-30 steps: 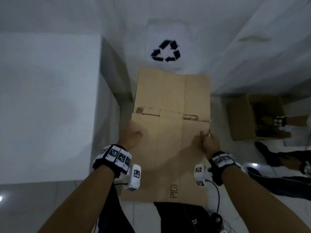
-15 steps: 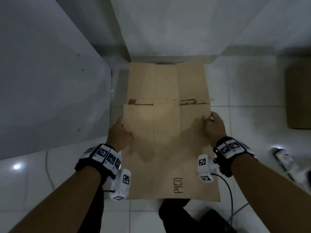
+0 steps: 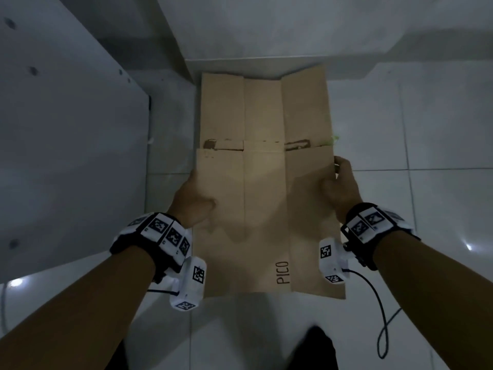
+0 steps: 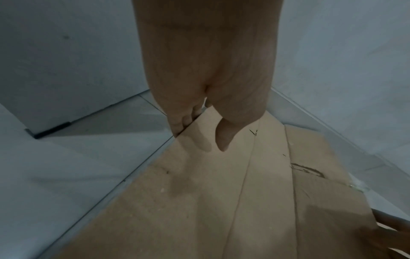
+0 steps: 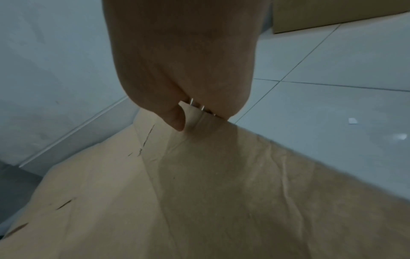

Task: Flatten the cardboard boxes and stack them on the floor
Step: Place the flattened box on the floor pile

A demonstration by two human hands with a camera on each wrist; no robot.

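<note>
A flattened brown cardboard box (image 3: 264, 182), printed PICO near its close end, is held level over the white tiled floor (image 3: 440, 134). My left hand (image 3: 193, 200) grips its left edge, thumb on top and fingers underneath. My right hand (image 3: 340, 182) grips the right edge the same way. In the left wrist view my left hand (image 4: 199, 129) pinches the cardboard box (image 4: 221, 201) at its edge. The right wrist view has my right hand (image 5: 188, 113) clamped on a corner of the cardboard box (image 5: 199, 201). The far flaps reach toward the wall base.
A large white cabinet or panel (image 3: 66, 145) stands on the left. A white wall with a step at its base (image 3: 266, 36) lies ahead. Another cardboard box (image 5: 332, 14) sits on the floor to the right, seen only in the right wrist view. A cable (image 3: 381, 316) hangs from my right wrist.
The flattened box has come down from in front of the recycling sign toward the floor, both hands still gripping its sides. My view has tilted downward; the open box at right has left the head view.
</note>
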